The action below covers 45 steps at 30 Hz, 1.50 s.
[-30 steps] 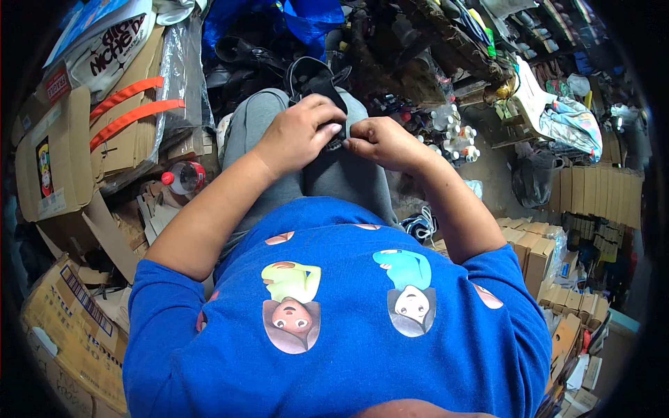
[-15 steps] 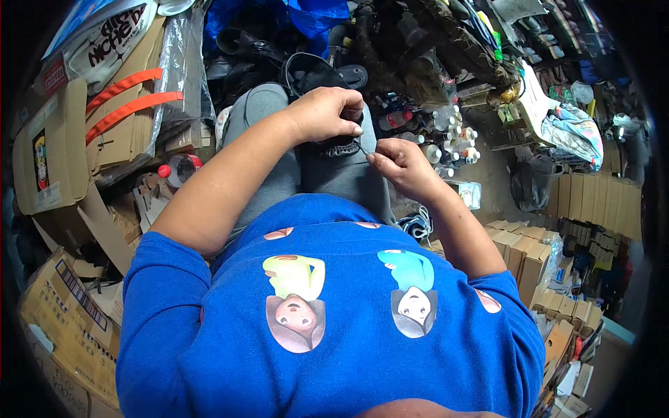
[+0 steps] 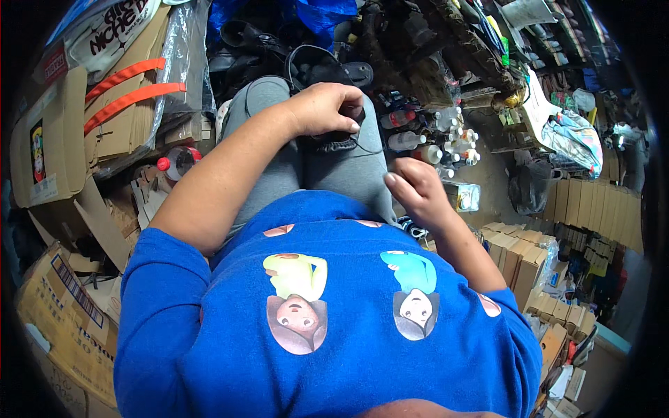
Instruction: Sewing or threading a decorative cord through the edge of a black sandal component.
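Observation:
A black shoe [image 3: 333, 145] with a gathered, stitched edge lies on my thighs, much of it hidden under my left hand. My left hand [image 3: 326, 110] curls over it from the left, thumb and fingers closed on it. From the shoe a thin dark thread [image 3: 376, 151] loops out over my grey trouser leg. My right hand [image 3: 418, 189] is apart from the shoe, to its lower right above the trouser leg. Its fingers are bent and pinched together; what they hold, if anything, is too small to make out.
Dark footwear [image 3: 244, 38] lies heaped beyond my knees. Several plastic bottles [image 3: 460, 143] stand to the right of my leg. Flattened cardboard [image 3: 132, 118] and boxes [image 3: 52, 146] crowd the left. Stacks of narrow cardboard boxes [image 3: 519, 254] stand at the right.
My right hand has moved away from the shoe, right and toward me. The thread beside the shoe now hangs in a wider loop. My left hand stays on the shoe.

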{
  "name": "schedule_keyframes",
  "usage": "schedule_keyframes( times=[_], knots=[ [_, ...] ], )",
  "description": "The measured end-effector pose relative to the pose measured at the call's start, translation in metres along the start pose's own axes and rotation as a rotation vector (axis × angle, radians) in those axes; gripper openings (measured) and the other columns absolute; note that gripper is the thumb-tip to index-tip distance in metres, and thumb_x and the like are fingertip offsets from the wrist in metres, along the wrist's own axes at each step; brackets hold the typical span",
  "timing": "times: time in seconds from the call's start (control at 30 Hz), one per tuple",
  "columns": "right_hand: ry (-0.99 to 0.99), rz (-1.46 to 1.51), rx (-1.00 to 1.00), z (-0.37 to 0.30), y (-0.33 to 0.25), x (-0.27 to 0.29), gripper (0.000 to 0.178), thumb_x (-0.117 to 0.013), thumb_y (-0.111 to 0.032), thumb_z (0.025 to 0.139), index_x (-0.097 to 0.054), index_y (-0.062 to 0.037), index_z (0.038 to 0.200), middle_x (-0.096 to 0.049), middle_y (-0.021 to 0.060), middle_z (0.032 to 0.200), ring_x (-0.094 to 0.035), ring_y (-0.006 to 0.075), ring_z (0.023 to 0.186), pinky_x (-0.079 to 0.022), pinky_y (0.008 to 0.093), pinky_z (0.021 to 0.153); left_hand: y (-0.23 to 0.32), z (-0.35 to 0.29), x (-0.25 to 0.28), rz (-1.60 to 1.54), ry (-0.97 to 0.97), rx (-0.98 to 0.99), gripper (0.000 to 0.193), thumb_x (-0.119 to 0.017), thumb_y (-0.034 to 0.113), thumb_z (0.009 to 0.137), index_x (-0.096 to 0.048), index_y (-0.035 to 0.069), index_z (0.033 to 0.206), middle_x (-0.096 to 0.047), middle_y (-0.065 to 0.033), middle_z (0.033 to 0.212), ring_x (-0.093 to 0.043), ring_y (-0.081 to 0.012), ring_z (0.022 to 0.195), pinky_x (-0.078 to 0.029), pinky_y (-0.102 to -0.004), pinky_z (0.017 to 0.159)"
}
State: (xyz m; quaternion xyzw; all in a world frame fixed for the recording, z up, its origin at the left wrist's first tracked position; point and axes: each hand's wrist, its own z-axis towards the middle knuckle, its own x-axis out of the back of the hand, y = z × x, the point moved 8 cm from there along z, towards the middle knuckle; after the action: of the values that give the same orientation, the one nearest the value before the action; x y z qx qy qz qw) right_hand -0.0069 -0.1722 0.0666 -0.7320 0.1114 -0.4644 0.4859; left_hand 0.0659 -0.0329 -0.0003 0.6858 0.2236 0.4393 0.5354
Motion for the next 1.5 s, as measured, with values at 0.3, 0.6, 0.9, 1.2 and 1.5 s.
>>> schedule_keyframes(
  times=[0.3, 0.6, 0.9, 1.2, 1.5],
  knots=[
    [0.001, -0.091, -0.094, 0.021, 0.012, 0.019, 0.021, -0.061, -0.006, 0.083, -0.067, -0.0040, 0.103, -0.060, 0.0057, 0.088, -0.057, 0.0143, 0.082, -0.045, 0.0276, 0.073, 0.005, 0.001, 0.003, -0.017, -0.205, 0.032, 0.023, -0.067, 0.013, 0.079, -0.069, 0.004, 0.100, -0.065, -0.0096, 0.098, -0.060, -0.0206, 0.096, -0.046, -0.0320, 0.087],
    [-0.053, -0.286, -0.072, 0.041, 0.016, 0.007, 0.027, -0.060, -0.007, 0.077, -0.071, -0.0106, 0.101, -0.058, 0.0123, 0.081, -0.061, 0.0269, 0.075, -0.049, 0.0349, 0.069, 0.003, 0.001, 0.004, 0.008, -0.252, 0.023, 0.026, -0.066, 0.008, 0.076, -0.070, 0.007, 0.102, -0.064, -0.0093, 0.097, -0.060, -0.0200, 0.094, -0.047, -0.0320, 0.087],
    [-0.090, -0.323, -0.092, 0.049, 0.012, 0.003, 0.026, -0.059, -0.006, 0.077, -0.071, -0.0096, 0.100, -0.059, 0.0128, 0.081, -0.062, 0.0272, 0.075, -0.050, 0.0352, 0.070, -0.001, -0.001, 0.004, -0.025, -0.306, 0.033, 0.032, -0.063, 0.006, 0.076, -0.069, 0.010, 0.108, -0.063, -0.0095, 0.100, -0.058, -0.0212, 0.097, -0.045, -0.0322, 0.089],
    [-0.108, -0.282, -0.128, 0.049, 0.021, 0.000, 0.027, -0.059, -0.006, 0.077, -0.071, -0.0110, 0.101, -0.061, 0.0131, 0.084, -0.063, 0.0265, 0.078, -0.050, 0.0352, 0.071, -0.002, -0.002, 0.004, -0.004, -0.304, 0.025, 0.034, -0.063, 0.006, 0.075, -0.069, 0.010, 0.109, -0.063, -0.0101, 0.101, -0.057, -0.0226, 0.098, -0.044, -0.0329, 0.090],
    [-0.123, -0.506, 0.012, 0.061, -0.004, -0.003, 0.024, -0.061, -0.006, 0.076, -0.070, -0.0086, 0.098, -0.058, 0.0125, 0.077, -0.060, 0.0249, 0.071, -0.049, 0.0331, 0.066, -0.002, -0.003, 0.002, -0.061, -0.309, 0.031, 0.033, -0.063, 0.005, 0.076, -0.069, 0.010, 0.108, -0.062, -0.0097, 0.096, -0.057, -0.0220, 0.094, -0.046, -0.0327, 0.086]
  ],
)
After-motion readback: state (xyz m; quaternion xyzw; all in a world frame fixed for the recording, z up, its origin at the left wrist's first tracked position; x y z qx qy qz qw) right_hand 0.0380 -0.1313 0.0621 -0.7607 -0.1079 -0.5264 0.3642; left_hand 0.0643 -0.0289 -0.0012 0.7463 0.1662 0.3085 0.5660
